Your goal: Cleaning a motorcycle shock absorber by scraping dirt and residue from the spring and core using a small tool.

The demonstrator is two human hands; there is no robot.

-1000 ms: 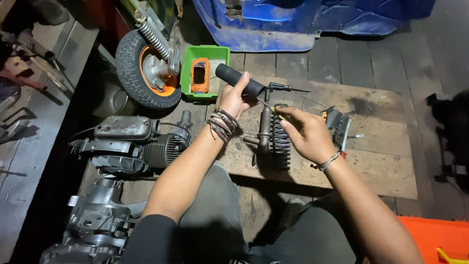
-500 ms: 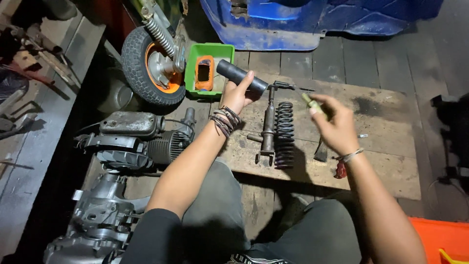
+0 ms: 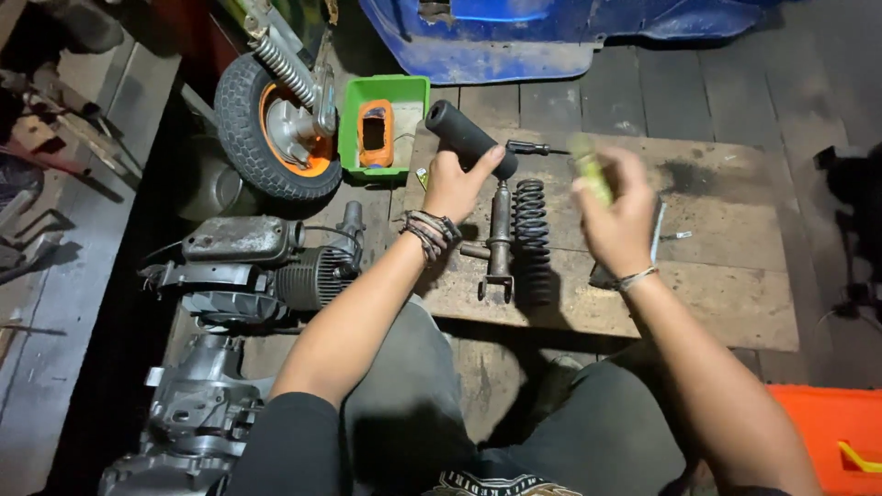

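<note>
Black rubber catches the eye first: a thick cylindrical black handle grip [image 3: 469, 138] sits in the person's left hand [image 3: 457, 184], fingers wrapped around its near end while the far end angles up toward the green plastic tray [image 3: 354, 138]. That hand hovers over the worn wooden board [image 3: 726, 285] laid on the plank floor. The right hand [image 3: 617, 220] is raised above the board and closed around a small yellow-green tool [image 3: 588, 170], which is blurred, so I cannot tell exactly what it is. Between the two hands, flat on the board, lie a dark coiled metal spring [image 3: 531, 241] and, just beside it, a grey metal damper rod [image 3: 499, 241] with a forked lower end. An orange-rimmed object [image 3: 374, 133] rests in the tray. Left of the tray stands a small black tyre on an orange wheel [image 3: 271, 129], and nearer the person a grimy finned engine [image 3: 266, 266] rests on the floor.
</note>
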